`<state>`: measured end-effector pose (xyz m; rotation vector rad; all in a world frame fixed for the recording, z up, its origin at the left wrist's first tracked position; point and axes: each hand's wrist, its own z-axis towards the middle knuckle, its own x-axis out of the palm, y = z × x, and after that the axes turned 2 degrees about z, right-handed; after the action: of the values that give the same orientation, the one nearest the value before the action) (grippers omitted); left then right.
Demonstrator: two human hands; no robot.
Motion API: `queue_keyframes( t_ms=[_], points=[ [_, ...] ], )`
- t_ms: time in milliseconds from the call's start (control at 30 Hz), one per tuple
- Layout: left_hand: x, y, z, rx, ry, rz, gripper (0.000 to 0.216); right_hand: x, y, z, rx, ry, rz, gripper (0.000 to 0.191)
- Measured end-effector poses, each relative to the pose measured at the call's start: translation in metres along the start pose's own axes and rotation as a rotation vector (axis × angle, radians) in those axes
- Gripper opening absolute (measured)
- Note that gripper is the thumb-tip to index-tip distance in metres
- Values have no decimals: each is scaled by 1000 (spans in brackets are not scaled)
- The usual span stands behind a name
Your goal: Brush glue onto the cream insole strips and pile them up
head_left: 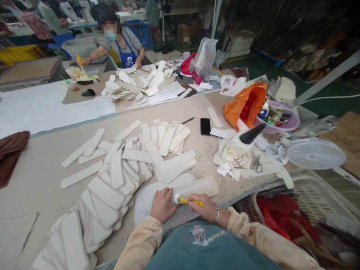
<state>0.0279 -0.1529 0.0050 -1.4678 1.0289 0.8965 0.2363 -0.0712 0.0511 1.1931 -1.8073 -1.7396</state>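
Observation:
My right hand (204, 207) is closed around the yellow handle of a brush (183, 201), whose bristles point left toward my other hand. Under the brush lies a long cream strip with rounded ends (201, 186), resting on a white sheet (144, 197). At the strip's left end, my left hand (162, 205) has its bent fingers pressed together on it; the thumb is partly hidden. A long fanned row of similar cream strips (98, 204) runs to my left, and more loose strips (165, 140) are heaped beyond the sheet.
Right of the strips are a black phone (205, 126), a white container with a black nozzle (239, 144), scissors (256, 164), an orange bag (246, 105), a purple basin (292, 120) and a white fan (316, 153). Across the table a masked co-worker (123, 45) holds a yellow brush.

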Motion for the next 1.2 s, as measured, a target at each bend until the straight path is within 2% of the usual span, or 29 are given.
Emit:
queue_keyframes(
  t_ms=[167,433,533,633,767,933,1000,1067,1133,1200],
  points=[
    [-3,-1,1,-13,21,3,62,-8,-10,-6,36,-18,-51,23],
    [-5,-2,3,-40,33,33,58,-69,-32,-47,134,-213,-121,24],
    [-3,-1,3,-37,25,36,57,-92,-32,-58,150,-318,-231,25],
    [-2,0,3,-32,28,26,56,-103,-24,-62,118,-361,-402,24],
    [1,0,2,-37,26,25,57,-90,-13,-54,15,-344,-704,23],
    [7,3,0,-4,4,18,56,-48,-4,-30,114,-202,-1018,14],
    [8,5,1,13,5,14,56,-34,1,-22,70,-118,-1043,10],
    [8,6,1,23,9,12,56,-23,6,-15,-41,-31,-1018,10],
    [8,7,2,29,13,14,56,-14,11,-9,-175,26,-929,13],
    [7,7,3,29,17,19,56,-8,14,-4,-254,23,-789,16]
  ],
)
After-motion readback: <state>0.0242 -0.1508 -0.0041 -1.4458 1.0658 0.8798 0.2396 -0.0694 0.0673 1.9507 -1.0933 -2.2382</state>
